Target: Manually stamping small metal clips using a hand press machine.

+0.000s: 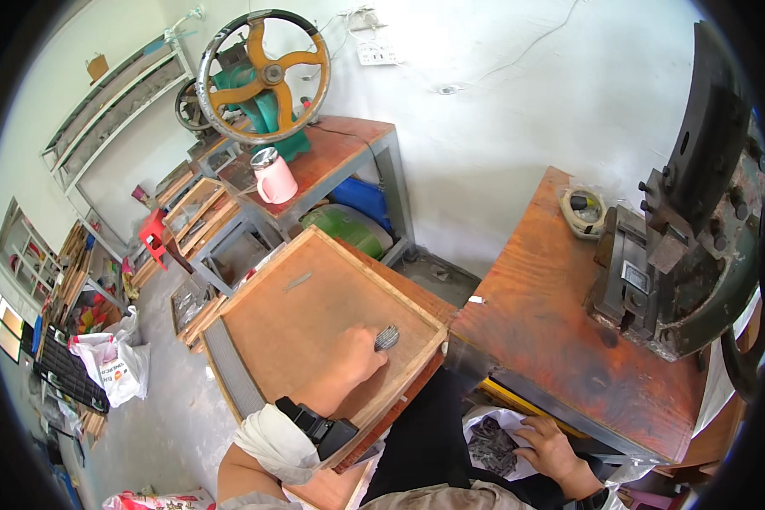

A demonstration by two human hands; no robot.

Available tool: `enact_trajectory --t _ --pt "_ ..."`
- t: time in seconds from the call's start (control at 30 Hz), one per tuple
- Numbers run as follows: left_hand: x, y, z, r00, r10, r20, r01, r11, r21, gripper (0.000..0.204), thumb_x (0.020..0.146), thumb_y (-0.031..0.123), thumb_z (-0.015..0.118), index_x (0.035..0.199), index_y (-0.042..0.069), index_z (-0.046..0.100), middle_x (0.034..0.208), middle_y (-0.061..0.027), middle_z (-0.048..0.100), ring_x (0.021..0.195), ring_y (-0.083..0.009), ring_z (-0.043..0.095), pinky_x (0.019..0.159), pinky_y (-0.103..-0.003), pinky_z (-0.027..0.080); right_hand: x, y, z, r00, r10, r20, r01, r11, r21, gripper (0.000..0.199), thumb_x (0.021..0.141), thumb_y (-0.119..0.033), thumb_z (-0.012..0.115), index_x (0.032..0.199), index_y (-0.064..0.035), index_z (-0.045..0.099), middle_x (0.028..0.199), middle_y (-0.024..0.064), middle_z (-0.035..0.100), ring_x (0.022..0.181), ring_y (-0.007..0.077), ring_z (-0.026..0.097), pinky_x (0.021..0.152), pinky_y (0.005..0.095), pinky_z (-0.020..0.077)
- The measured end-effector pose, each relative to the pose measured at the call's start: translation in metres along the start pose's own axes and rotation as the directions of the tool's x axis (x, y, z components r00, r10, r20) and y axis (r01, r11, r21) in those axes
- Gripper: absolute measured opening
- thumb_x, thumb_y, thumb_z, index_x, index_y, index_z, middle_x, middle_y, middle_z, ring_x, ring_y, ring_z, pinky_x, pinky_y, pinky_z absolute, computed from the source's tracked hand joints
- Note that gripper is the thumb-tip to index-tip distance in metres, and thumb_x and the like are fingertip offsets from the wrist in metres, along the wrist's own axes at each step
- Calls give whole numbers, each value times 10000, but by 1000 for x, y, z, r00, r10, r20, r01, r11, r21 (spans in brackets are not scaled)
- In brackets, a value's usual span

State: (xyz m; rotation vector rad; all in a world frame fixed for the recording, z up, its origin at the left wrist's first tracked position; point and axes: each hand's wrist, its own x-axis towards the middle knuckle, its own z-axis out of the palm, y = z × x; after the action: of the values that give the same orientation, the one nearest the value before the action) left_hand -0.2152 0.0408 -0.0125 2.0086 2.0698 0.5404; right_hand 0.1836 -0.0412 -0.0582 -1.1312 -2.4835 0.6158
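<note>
My left hand (361, 357) is over a shallow wooden tray (263, 255), its fingers closed on a small bundle of thin grey metal pieces (387, 338). Along the tray's left side lies a long, tight row of similar grey pieces (234, 365). One loose piece (297, 280) rests farther back on the tray floor. My right hand (554, 450) reaches over the rim of a white bag (476, 418) at my lap. Its fingers are apart, with their tips by a heap of dark grey metal pieces (491, 446) inside. The right thumb is hidden.
A heavy dark hand press (680, 255) stands on the wooden bench (527, 280) to the right, beside a roll of clear tape (582, 208). Behind the tray, a green press with an orange-spoked wheel (272, 75) and a pink mug (274, 177) share another table. White plastic bags (119, 365) lie left.
</note>
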Motion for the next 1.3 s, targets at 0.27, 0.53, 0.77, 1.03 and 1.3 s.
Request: enact_trajectory --t 0.27,0.53,0.77,1.03,1.3 --pt "47 78 -26 990 12 144 56 887 -459 335 666 183 733 952 10 707 793 -149 696 720 -207 673 687 -327 532 22 -31 -80 984 -60 -165 84 986 142 324 730 -133 759 1026 -47 661 1079 133 641 985 331 617 842 392 510" --pt "64 228 54 674 705 223 -611 701 -368 284 656 110 685 918 1 678 907 -185 640 892 -356 607 803 -424 493 30 4 -98 889 173 -424 -247 961 -124 492 732 -267 769 1125 -15 613 1267 179 539 1181 385 495 973 462 415" --pt "49 215 78 699 715 -4 -629 611 -482 524 713 108 711 1198 -4 549 1092 -180 586 1040 -368 521 916 -435 426 62 8 -80 824 507 -252 -566 752 -338 967 736 -614 638 1419 4 340 1493 202 265 1378 442 190 1065 656 125" --pt "45 212 73 811 585 7 -458 642 -615 576 692 72 755 1228 28 548 1055 -171 626 1016 -358 550 890 -430 443 72 22 -89 927 265 -266 -312 938 -153 727 766 -275 719 1381 -37 412 1396 177 429 1282 397 381 1037 568 263" --pt "40 203 78 759 639 -123 -604 622 -498 528 698 69 747 1191 23 565 1071 -179 600 1037 -372 535 897 -439 445 72 28 -93 922 253 -295 -234 967 99 644 722 -166 754 1303 -37 510 1301 161 523 1209 365 451 1019 479 328"
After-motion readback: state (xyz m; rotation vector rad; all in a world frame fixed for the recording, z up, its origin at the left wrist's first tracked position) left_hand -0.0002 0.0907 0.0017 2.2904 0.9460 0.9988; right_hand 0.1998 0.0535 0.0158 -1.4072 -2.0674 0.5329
